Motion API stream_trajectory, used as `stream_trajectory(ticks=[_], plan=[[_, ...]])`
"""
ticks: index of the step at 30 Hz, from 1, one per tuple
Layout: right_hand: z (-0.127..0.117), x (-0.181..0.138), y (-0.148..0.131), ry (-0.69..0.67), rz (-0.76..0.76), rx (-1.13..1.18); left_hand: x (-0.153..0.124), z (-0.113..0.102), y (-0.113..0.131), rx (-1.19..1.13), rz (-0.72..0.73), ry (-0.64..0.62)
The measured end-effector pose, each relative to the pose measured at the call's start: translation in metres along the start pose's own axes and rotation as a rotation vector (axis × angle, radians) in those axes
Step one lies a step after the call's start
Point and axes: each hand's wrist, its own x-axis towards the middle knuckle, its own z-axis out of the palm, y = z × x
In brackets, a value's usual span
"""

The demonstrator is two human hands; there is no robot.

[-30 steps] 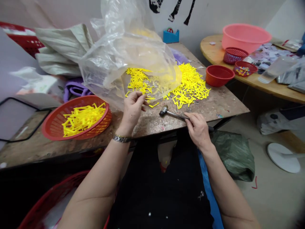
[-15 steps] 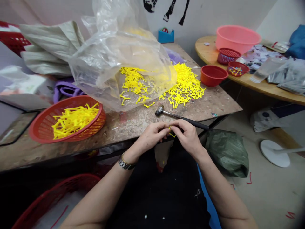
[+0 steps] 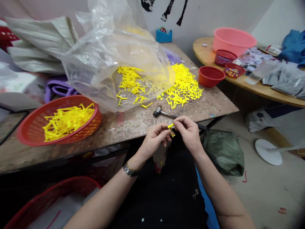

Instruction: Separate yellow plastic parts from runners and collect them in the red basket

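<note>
My left hand (image 3: 156,140) and my right hand (image 3: 188,133) meet just in front of the table's near edge. Both pinch one small yellow plastic piece (image 3: 171,128) between their fingertips. A small hammer (image 3: 166,114) lies on the table just beyond my hands, its head to the left. Farther back, a heap of yellow plastic pieces (image 3: 183,84) spreads over the table, partly under a big clear plastic bag (image 3: 114,57). At the left, a red basket (image 3: 30,133) holds more yellow pieces (image 3: 66,121).
A small red bowl (image 3: 211,76) stands at the table's right corner. A second wooden table (image 3: 267,90) at the right carries a pink basin (image 3: 234,38) and little red baskets (image 3: 225,57). Another red basket (image 3: 57,197) sits low at my left; a dark bag (image 3: 225,151) lies on the floor.
My left hand left the pile under the bag and came to the table edge. My right hand let go of the hammer handle. Both hands now pinch one yellow piece.
</note>
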Motion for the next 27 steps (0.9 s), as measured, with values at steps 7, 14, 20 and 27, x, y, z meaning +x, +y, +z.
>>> stream_trajectory(ticks=[7, 14, 20, 27], plan=[[-0.002, 0.002, 0.001, -0.092, -0.041, -0.096, -0.001, 0.000, -0.003, -0.006, 0.028, 0.020], [-0.031, 0.044, 0.012, -0.027, -0.182, -0.490, 0.002, -0.007, -0.003, 0.031, 0.035, 0.085], [-0.052, 0.098, 0.031, 0.011, -0.099, -1.012, 0.003, -0.009, -0.003, 0.098, 0.072, 0.100], [-0.040, 0.119, 0.038, -0.072, 0.031, -1.268, 0.000, -0.009, -0.003, 0.202, 0.078, 0.057]])
